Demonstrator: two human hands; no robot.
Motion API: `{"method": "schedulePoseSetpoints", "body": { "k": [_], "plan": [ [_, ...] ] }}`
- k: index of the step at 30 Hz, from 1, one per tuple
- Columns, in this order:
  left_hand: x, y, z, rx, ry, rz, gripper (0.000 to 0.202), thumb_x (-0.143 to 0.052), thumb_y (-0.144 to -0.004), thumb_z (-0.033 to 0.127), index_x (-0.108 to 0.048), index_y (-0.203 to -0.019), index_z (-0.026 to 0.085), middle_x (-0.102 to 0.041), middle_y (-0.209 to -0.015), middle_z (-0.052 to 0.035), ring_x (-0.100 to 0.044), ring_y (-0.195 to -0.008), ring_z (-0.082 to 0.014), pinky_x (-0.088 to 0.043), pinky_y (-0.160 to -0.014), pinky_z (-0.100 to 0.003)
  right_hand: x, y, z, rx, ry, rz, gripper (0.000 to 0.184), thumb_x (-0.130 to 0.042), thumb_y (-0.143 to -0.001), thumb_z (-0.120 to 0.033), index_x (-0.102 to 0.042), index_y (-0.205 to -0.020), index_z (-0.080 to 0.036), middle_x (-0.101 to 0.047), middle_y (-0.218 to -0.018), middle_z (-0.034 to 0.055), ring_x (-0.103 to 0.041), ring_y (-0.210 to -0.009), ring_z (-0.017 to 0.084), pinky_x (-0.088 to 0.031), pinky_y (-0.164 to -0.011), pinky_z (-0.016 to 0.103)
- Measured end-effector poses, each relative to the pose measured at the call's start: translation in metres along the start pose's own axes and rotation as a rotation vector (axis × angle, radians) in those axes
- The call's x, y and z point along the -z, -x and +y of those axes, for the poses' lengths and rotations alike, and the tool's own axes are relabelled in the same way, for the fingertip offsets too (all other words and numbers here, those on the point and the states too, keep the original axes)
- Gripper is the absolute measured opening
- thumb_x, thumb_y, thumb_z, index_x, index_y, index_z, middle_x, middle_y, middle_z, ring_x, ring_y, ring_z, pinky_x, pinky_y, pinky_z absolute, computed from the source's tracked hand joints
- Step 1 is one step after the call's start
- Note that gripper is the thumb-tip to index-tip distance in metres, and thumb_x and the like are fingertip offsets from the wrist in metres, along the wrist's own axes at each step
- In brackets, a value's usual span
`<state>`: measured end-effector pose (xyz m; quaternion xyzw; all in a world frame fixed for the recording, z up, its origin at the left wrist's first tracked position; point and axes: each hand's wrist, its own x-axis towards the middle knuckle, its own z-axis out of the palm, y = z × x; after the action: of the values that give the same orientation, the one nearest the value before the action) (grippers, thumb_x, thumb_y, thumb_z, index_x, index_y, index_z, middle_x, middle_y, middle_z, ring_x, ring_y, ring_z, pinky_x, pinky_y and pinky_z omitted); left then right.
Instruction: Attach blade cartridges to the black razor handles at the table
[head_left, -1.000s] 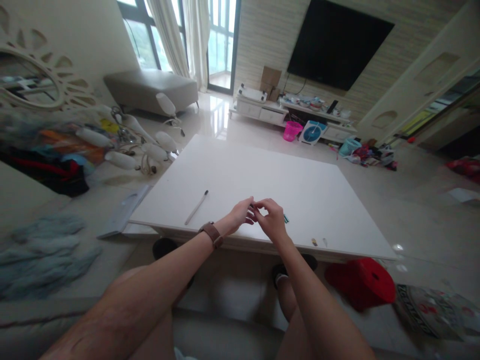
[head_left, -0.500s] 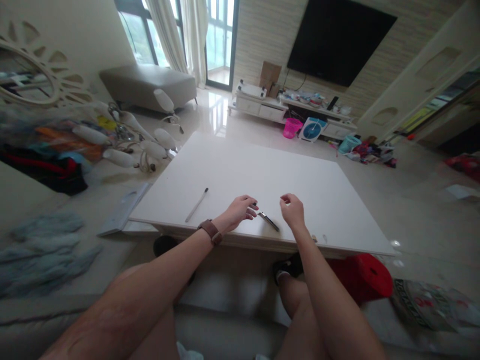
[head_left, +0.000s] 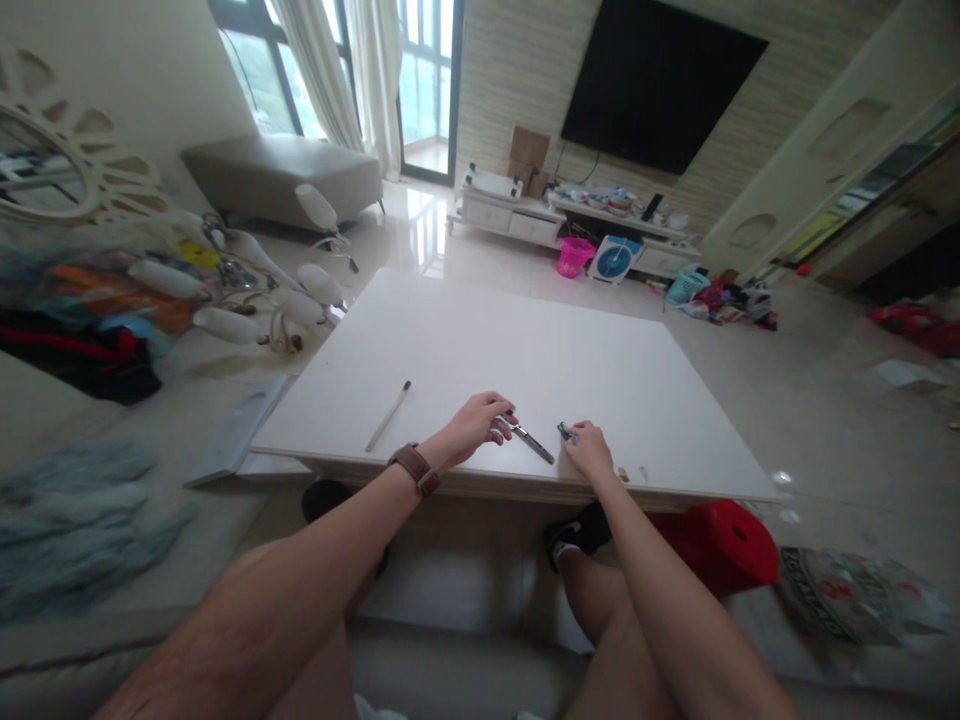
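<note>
My left hand, with a brown watch strap at the wrist, hovers over the front of a white table. Its fingers pinch a small dark piece whose kind I cannot make out. Just right of those fingertips lies a slim silver-and-black tool, perhaps a utility knife; whether they touch it is unclear. My right hand is closed on a small dark greenish piece near the tabletop. A thin pale pen-like stick with a dark tip rests left of my hands.
Beside my right wrist lie a small brown bit and a clear bit. A red roll stands under the table's right front edge. A lamp with several white shades is at the left. Beyond is a pink basket.
My right hand has moved down closer to the tabletop, and a small dark greenish piece now shows in its fingers. My left hand stays nearly in place, still pinching.
</note>
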<state>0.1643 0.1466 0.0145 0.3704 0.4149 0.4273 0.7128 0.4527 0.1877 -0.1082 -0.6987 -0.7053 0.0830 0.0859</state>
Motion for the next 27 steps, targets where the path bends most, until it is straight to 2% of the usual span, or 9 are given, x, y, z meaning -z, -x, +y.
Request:
{"method": "schedulePoseSetpoints", "body": {
  "k": [7, 13, 17, 20, 21, 24, 25, 27],
  "plan": [
    [-0.001, 0.001, 0.002, -0.075, 0.076, 0.006, 0.009, -0.058, -0.085, 0.024, -0.059, -0.085, 0.015, -0.066, -0.080, -0.0069, -0.061, -0.054, -0.0116, -0.042, -0.050, -0.022, -0.006, -0.002, -0.022, 0.001, 0.009, 0.033, 0.015, -0.063, -0.081, -0.024, -0.076, -0.084, -0.019, -0.064, -0.101, 0.0102, -0.054, -0.101, 0.024, -0.042, -0.083, 0.029],
    [0.000, 0.002, 0.007, -0.001, 0.300, 0.051, 0.021, -0.053, -0.085, 0.033, -0.062, -0.088, 0.014, -0.066, -0.083, -0.0096, -0.065, -0.061, -0.0162, -0.048, -0.056, -0.026, -0.008, -0.003, -0.029, -0.009, -0.046, 0.065, 0.015, -0.059, -0.080, -0.017, -0.073, -0.074, -0.016, -0.067, -0.091, 0.0109, -0.058, -0.091, 0.021, -0.042, -0.082, 0.029],
    [0.002, -0.001, 0.007, 0.008, 0.363, 0.088, 0.024, -0.051, -0.087, 0.035, -0.061, -0.090, 0.014, -0.067, -0.089, -0.0121, -0.068, -0.069, -0.0201, -0.052, -0.061, -0.029, 0.008, -0.006, -0.042, 0.001, -0.119, 0.131, 0.019, -0.054, -0.085, -0.019, -0.072, -0.081, -0.016, -0.069, -0.087, 0.0098, -0.060, -0.086, 0.021, -0.043, -0.080, 0.030],
    [0.003, -0.003, 0.006, 0.009, 0.385, 0.095, 0.025, -0.049, -0.088, 0.035, -0.061, -0.092, 0.013, -0.068, -0.092, -0.0141, -0.069, -0.074, -0.0219, -0.054, -0.067, -0.032, 0.034, -0.005, -0.068, 0.038, -0.191, 0.220, 0.023, -0.048, -0.092, -0.024, -0.069, -0.094, -0.016, -0.069, -0.091, 0.0085, -0.060, -0.086, 0.020, -0.045, -0.080, 0.030],
    [0.002, -0.003, 0.006, 0.012, 0.390, 0.098, 0.025, -0.049, -0.089, 0.035, -0.061, -0.094, 0.013, -0.068, -0.094, -0.0144, -0.069, -0.075, -0.0222, -0.054, -0.069, -0.033, 0.043, -0.003, -0.079, 0.070, -0.230, 0.267, 0.023, -0.046, -0.094, -0.027, -0.068, -0.096, -0.017, -0.069, -0.094, 0.0080, -0.061, -0.087, 0.019, -0.045, -0.081, 0.030],
    [0.000, -0.004, 0.003, 0.024, 0.394, 0.108, 0.024, -0.050, -0.088, 0.034, -0.061, -0.095, 0.014, -0.068, -0.095, -0.0141, -0.069, -0.077, -0.0226, -0.054, -0.073, -0.035, 0.066, 0.011, -0.116, 0.308, -0.460, 0.495, 0.018, -0.052, -0.095, -0.030, -0.066, -0.095, -0.020, -0.069, -0.093, 0.0076, -0.059, -0.090, 0.022, -0.046, -0.082, 0.034],
    [0.000, -0.005, 0.002, 0.029, 0.395, 0.107, 0.023, -0.051, -0.088, 0.034, -0.061, -0.093, 0.014, -0.068, -0.093, -0.0132, -0.069, -0.077, -0.0223, -0.054, -0.073, -0.035, 0.071, 0.016, -0.127, 0.396, -0.483, 0.519, 0.016, -0.053, -0.095, -0.029, -0.066, -0.093, -0.021, -0.068, -0.090, 0.0064, -0.059, -0.089, 0.022, -0.046, -0.083, 0.035],
    [-0.001, -0.006, -0.001, 0.027, 0.403, 0.098, 0.021, -0.054, -0.087, 0.033, -0.061, -0.090, 0.014, -0.067, -0.085, -0.0095, -0.067, -0.072, -0.0200, -0.054, -0.070, -0.034, 0.076, 0.027, -0.146, 0.545, -0.489, 0.478, 0.013, -0.054, -0.095, -0.025, -0.066, -0.091, -0.023, -0.068, -0.089, 0.0049, -0.057, -0.089, 0.021, -0.045, -0.083, 0.036]
  ]
}}
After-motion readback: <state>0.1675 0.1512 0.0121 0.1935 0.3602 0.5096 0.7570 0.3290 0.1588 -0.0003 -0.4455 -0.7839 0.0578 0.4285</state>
